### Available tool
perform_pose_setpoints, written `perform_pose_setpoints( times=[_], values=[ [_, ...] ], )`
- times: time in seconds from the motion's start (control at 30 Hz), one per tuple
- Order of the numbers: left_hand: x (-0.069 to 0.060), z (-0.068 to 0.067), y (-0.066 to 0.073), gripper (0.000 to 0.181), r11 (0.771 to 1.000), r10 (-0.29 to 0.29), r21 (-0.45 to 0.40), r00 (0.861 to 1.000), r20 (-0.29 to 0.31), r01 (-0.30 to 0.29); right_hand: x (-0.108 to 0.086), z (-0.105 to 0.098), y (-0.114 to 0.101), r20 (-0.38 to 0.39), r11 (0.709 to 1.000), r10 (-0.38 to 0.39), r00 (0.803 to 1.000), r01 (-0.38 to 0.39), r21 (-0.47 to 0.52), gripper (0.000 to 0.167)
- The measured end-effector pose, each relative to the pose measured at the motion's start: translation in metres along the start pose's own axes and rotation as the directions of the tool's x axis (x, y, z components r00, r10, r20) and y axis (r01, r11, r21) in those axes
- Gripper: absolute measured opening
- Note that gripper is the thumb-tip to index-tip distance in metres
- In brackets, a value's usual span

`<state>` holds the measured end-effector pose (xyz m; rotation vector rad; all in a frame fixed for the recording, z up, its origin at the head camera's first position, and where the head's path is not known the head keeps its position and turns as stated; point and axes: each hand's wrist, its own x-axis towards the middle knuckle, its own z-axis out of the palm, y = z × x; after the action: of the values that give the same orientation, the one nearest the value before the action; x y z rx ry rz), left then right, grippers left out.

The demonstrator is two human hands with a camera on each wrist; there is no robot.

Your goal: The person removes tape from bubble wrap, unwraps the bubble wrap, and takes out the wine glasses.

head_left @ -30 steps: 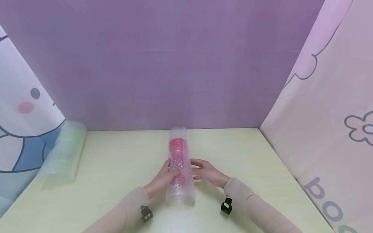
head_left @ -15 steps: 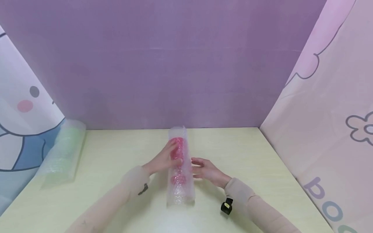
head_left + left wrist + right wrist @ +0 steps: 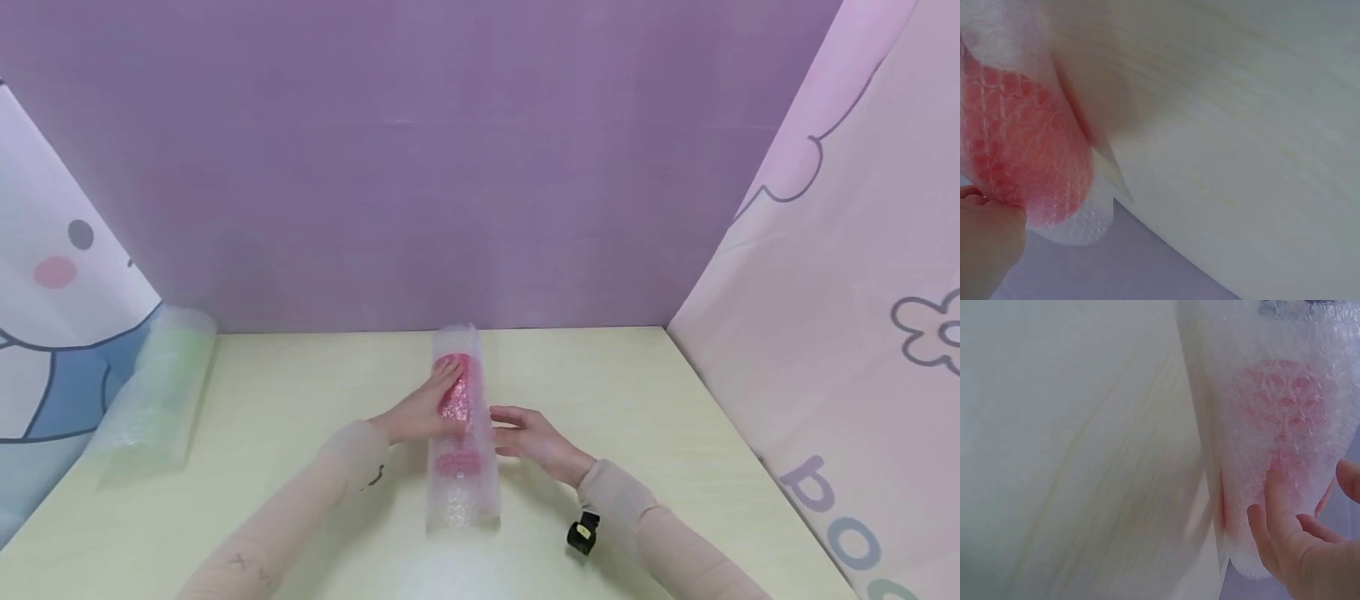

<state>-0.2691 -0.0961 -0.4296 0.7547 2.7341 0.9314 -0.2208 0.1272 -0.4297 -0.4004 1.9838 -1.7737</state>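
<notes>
A roll of bubble wrap (image 3: 459, 500) lies lengthwise on the table, pointing away from me. Through its layers shows a red-pink thing (image 3: 459, 463), wide at both ends and narrower between; its kind is blurred by the wrap. My left hand (image 3: 423, 412) lies on the left side and top of the roll, fingers extended over the far red part and thumb nearer me. My right hand (image 3: 538, 442) is at the roll's right side, its fingers loosely bent and their tips touching the wrap. The right wrist view shows these fingers (image 3: 1280, 509) against the bubble wrap.
Another bubble-wrapped bundle (image 3: 153, 400), pale green inside, lies at the table's left edge. A purple wall (image 3: 420, 167) rises behind the pale table (image 3: 600, 375). Printed panels with a cartoon figure (image 3: 67, 317) and a flower (image 3: 948, 333) stand at the sides.
My left hand has slid farther along the roll, away from me, and its fingers have spread over the top. The right hand has stayed at the right side.
</notes>
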Motion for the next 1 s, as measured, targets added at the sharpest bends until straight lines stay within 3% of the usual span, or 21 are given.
perform_pose_setpoints(
  times=[0.27,0.4,0.53,0.63,0.73,1.0],
  values=[
    [-0.002,0.005,0.002,0.105,1.000,0.006,0.000,1.000,-0.027,-0.006,-0.002,0.001,0.000,-0.025,0.998,-0.019,1.000,0.017,-0.053,0.052],
    [-0.004,0.005,0.005,0.104,1.000,0.029,-0.001,0.999,-0.029,-0.029,0.000,0.001,-0.004,-0.114,0.985,-0.028,0.993,0.008,-0.171,0.049],
    [-0.004,0.005,0.006,0.104,1.000,0.027,0.000,0.999,-0.032,-0.027,0.011,0.002,-0.012,-0.268,0.953,-0.112,0.957,0.027,-0.301,0.040],
    [-0.003,0.005,0.006,0.104,1.000,0.008,-0.009,0.999,-0.036,-0.009,0.023,0.004,-0.017,-0.322,0.929,-0.210,0.923,0.086,-0.361,0.031],
    [-0.003,0.007,0.005,0.105,1.000,0.011,-0.016,0.999,-0.040,-0.011,0.034,0.007,-0.019,-0.314,0.906,-0.279,0.907,0.140,-0.400,0.026],
    [-0.004,0.008,0.009,0.104,0.999,0.028,-0.020,0.999,-0.037,-0.029,0.051,0.017,-0.020,-0.288,0.863,-0.302,0.909,0.132,-0.488,0.034]
  ],
)
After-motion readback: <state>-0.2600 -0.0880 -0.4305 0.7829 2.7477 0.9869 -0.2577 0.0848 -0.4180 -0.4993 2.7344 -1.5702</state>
